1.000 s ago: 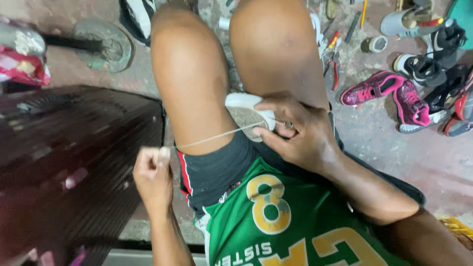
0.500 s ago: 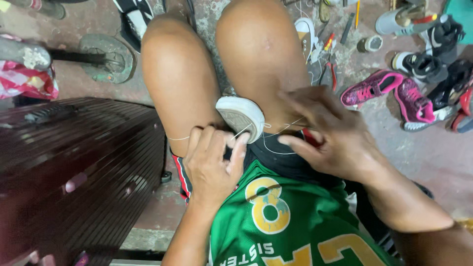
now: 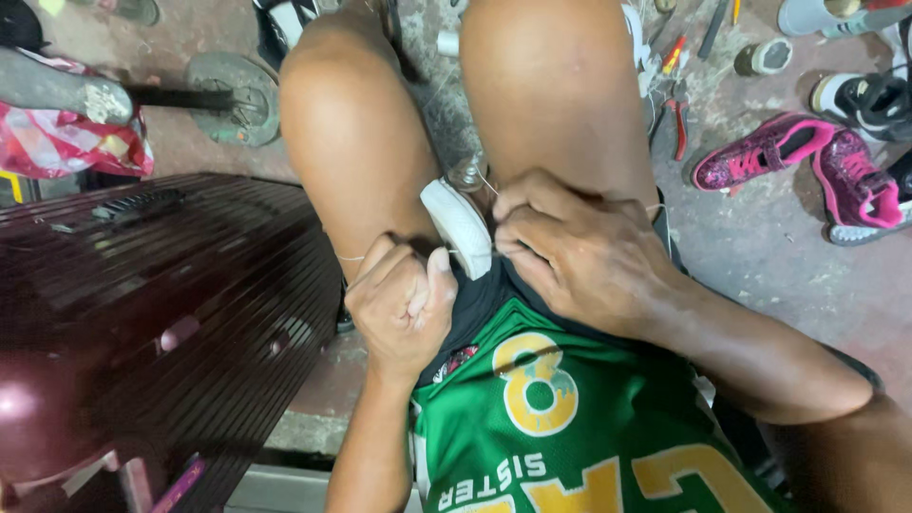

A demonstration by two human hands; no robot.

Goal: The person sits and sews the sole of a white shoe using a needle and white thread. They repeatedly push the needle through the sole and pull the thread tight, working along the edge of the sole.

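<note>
So both hands are on a white shoe sole [image 3: 459, 226] wedged btwn the knees. Left hand [image 3: 404, 304] is curled into a closed fist just below-left of the sole, thumb touching its edge, w/ pale thread [image 3: 350, 257] running out past the knuckles. Right hand [image 3: 579, 252] has its fingers bent shut against the sole's right side, pinching thread there. Pink sneakers [image 3: 807, 161] sit well off to the right of those fingers.
</note>
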